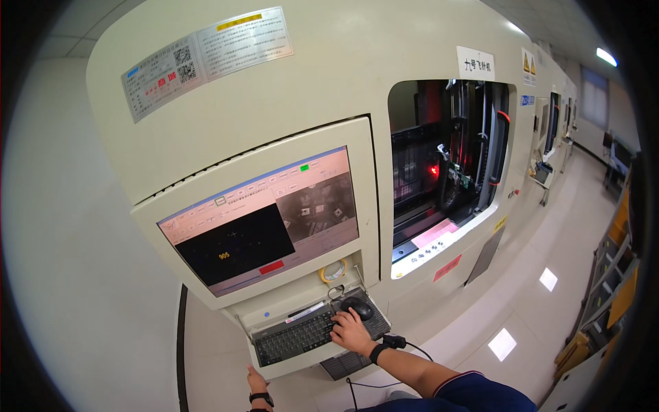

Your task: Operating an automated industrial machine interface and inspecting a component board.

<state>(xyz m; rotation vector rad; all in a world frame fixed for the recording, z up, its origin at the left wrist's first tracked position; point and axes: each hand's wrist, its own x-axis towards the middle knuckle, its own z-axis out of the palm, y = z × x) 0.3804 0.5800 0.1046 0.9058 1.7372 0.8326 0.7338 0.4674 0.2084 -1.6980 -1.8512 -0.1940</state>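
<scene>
My right hand (352, 332) is open, its fingers lying over the right end of a black keyboard (292, 340), just below a black mouse (357, 309). The keyboard rests on a pull-out shelf (302, 364) under a screen (264, 223) set into a big cream machine. Off the shelf's front left corner, my left hand (257, 380) is held low with nothing visible in it. Its fingers show only in part and look loosely apart. Each wrist wears a dark band.
A yellow tape roll (333, 271) stands in the recess behind the mouse. Below the shelf is another dark keyboard (347, 364), with black cables nearby. To the right, the machine's window (446, 172) shows rails and a red light. Beyond the aisle stands a rack (604, 275).
</scene>
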